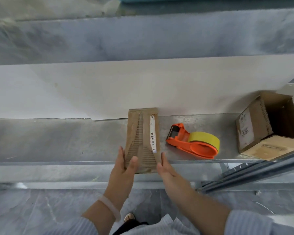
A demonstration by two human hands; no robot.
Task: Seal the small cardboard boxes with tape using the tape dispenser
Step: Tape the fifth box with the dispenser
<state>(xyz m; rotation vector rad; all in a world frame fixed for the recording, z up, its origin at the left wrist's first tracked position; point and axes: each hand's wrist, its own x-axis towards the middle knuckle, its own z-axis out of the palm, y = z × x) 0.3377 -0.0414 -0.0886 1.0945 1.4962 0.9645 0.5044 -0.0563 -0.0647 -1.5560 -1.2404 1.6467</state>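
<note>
flat cardboard box (143, 133): mid-shelf (58, 141), near end overhanging the front edge | left hand (124, 172): grips its left side, thumb on top | right hand (168, 172): straight fingers against its right side | tape dispenser (192, 141): just right, untouched | open carton (255, 126): shelf's right end

One view was recorded, from a wide-angle camera worn on the head. It faced forward and steeply down onto a metal shelf (58, 141), within reach of the arms. The left hand (124, 168) and right hand (166, 170), at the flat cardboard box (141, 133), lay just below frame centre. The floor (32, 209) filled the lower edge, and a white panel (75, 89) filled the band above the shelf.
</note>
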